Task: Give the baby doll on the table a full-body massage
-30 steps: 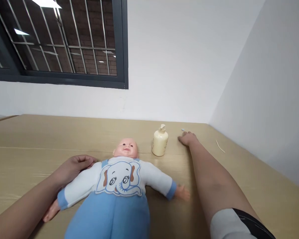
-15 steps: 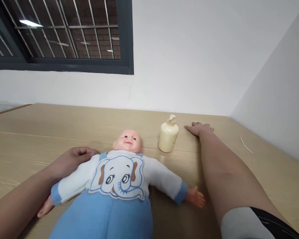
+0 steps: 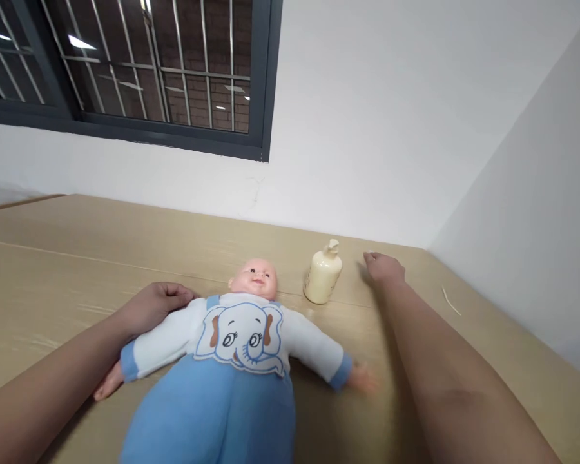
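Observation:
A baby doll (image 3: pixel 244 380) lies on its back on the wooden tabletop, in a white top and blue overalls with an elephant patch. My left hand (image 3: pixel 162 303) rests by the doll's shoulder at the left, its fingers curled in; whether they grip any cloth is hidden. Beyond the doll's outstretched arm, my right hand (image 3: pixel 385 267) reaches far across the table, its fingers closed. A tiny pale spot shows at the fingertips, too small to name. Between the doll's head and my right hand stands a cream pump bottle (image 3: pixel 323 277), touched by neither hand.
The tabletop (image 3: pixel 101 238) meets a white wall (image 3: pixel 367 129) at the back and another at the right. A thin white strip (image 3: pixel 450 301) lies right of my forearm. A barred window (image 3: pixel 174 71) is at the upper left.
My right hand has gone from spread fingers to closed ones. A small blue bit by its fingers no longer shows. The view has tilted slightly; my left hand stays by the doll's shoulder.

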`<action>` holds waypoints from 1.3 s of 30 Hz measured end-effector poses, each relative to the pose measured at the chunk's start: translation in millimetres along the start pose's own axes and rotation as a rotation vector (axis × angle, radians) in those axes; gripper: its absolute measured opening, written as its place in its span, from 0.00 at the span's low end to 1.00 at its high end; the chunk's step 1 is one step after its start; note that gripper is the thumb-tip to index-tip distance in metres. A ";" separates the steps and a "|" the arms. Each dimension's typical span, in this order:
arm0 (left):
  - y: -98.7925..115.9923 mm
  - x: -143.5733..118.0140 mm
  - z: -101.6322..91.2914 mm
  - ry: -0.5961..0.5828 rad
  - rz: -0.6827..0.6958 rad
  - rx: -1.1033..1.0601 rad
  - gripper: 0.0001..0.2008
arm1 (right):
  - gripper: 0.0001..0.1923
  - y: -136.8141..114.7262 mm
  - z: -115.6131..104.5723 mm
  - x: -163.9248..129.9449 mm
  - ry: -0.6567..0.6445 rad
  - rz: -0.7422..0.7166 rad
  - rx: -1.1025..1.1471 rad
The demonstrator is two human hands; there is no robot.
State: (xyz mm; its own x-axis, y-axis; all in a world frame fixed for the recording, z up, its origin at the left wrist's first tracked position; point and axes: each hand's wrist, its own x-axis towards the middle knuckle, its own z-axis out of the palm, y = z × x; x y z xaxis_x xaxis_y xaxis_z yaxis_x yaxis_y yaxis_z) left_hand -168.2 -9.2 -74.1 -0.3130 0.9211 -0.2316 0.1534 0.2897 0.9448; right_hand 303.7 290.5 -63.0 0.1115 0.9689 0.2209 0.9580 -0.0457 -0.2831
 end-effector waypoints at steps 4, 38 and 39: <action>1.6 -3.0 -0.4 0.080 0.047 0.044 0.14 | 0.24 -13.3 -26.1 -51.6 0.130 0.010 0.221; 43.7 -108.6 87.7 -0.511 0.003 -0.600 0.09 | 0.09 -143.8 -58.1 -357.9 0.063 -0.649 0.851; 43.4 -108.9 87.5 -0.523 0.006 -0.591 0.10 | 0.11 -144.2 -58.4 -358.3 0.067 -0.649 0.857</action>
State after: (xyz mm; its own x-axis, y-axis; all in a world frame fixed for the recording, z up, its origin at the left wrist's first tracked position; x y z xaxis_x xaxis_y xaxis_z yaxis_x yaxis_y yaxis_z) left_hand -45.5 -74.2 -28.2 0.1906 0.9674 -0.1667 -0.4157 0.2334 0.8790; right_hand 141.0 -64.2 -46.8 -0.3118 0.7303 0.6078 0.3379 0.6831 -0.6475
